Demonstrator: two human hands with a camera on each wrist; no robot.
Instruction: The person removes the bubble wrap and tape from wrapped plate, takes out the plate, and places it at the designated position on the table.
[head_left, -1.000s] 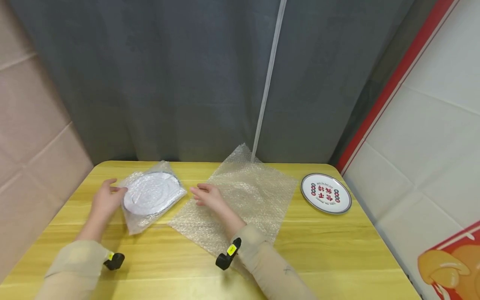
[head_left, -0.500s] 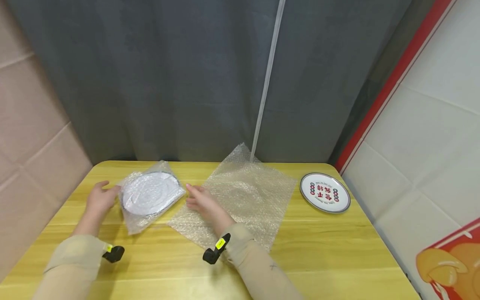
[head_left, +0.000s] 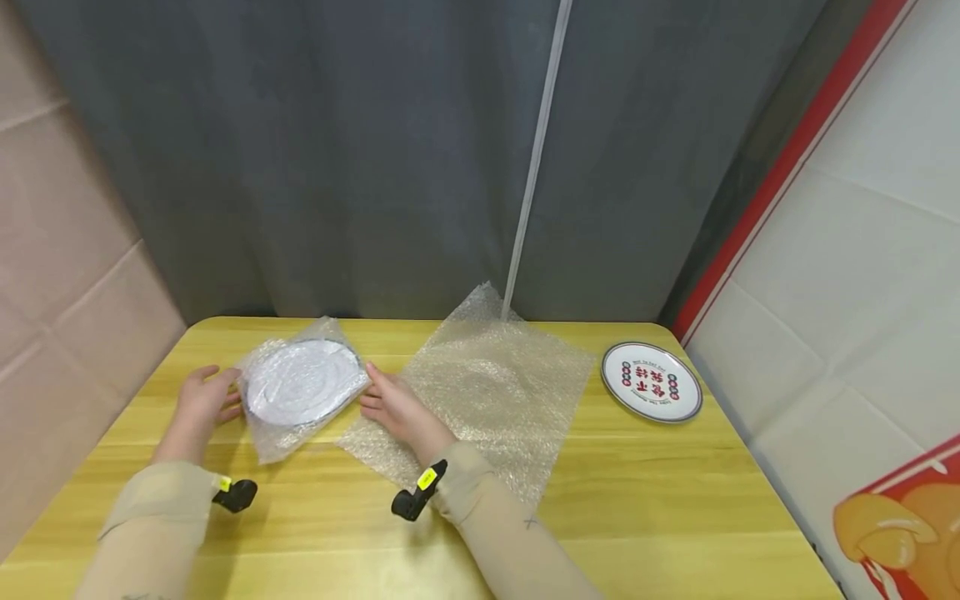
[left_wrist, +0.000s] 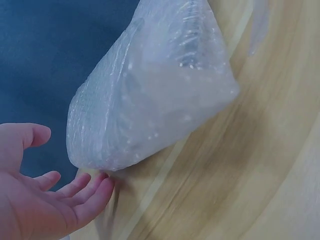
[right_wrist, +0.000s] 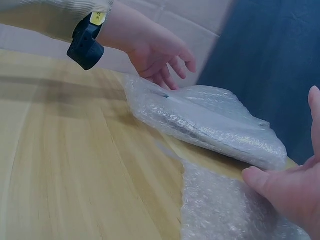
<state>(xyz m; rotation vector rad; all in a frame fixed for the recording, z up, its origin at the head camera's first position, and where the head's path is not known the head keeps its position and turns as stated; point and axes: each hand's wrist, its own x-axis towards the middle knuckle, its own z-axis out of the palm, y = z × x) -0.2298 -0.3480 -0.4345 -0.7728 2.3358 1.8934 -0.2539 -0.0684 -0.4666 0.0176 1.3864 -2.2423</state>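
A plate bundled in bubble wrap (head_left: 303, 383) lies on the left part of the wooden table. At its left edge is my left hand (head_left: 201, 404), fingers spread and loosely bent; in the left wrist view the fingertips (left_wrist: 102, 192) reach to the bundle's lower edge. My right hand (head_left: 397, 410) is by the bundle's right corner, thumb up and fingers extended. Whether either hand touches the wrap is hard to tell. A flat bubble wrap sheet (head_left: 487, 400) lies under and beside my right hand. In the right wrist view the bundle (right_wrist: 210, 120) sits between both hands.
A white plate (head_left: 651, 382) with a dark rim and red lettering rests at the table's right. Behind the table (head_left: 660, 517) hangs a dark grey curtain (head_left: 360, 167). Pale panels flank it left and right. Each wrist carries a small black camera (head_left: 236, 495).
My right hand has moved left, from above the bubble wrap sheet to the bundle's right corner. My left hand shifted slightly left, then back towards the bundle's left edge. The bundle stays in place.
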